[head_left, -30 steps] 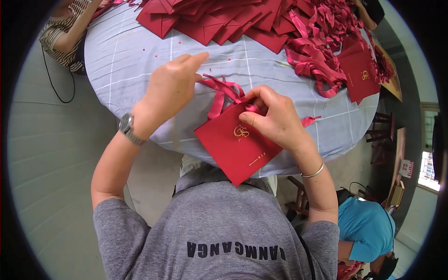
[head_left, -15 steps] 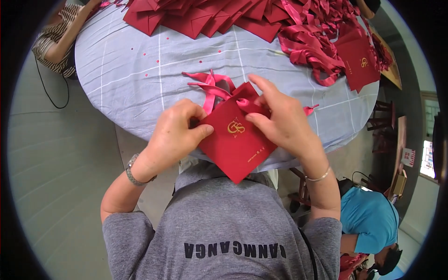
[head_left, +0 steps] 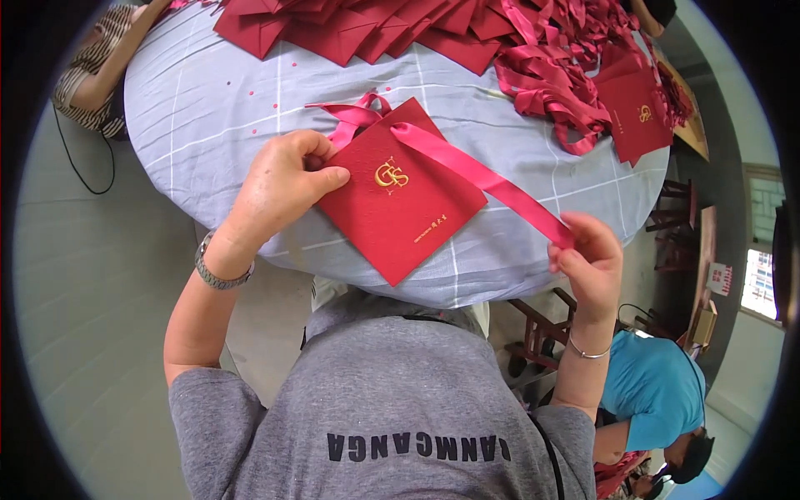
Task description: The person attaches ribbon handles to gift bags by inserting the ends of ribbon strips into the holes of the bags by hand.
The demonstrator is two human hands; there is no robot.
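The left hand has its grip closed on the left corner of a square red packet, with the thumb flat on the front face and the fingers bent at the edge. The packet stands diamond-wise over the near part of the surface, a gold emblem facing up; whether its underside touches the cloth I cannot tell.

The right hand has its grip pinched, thumb against fingers, on the end of a pink ribbon. The ribbon runs taut from near the packet's top corner, across its face and past its right edge. Looser pink loops lie beside the top left edge.

Farther back on the surface are a pile of red packets and, to its right, a tangled ribbon heap. At least 1 more red packet lies beside that heap.
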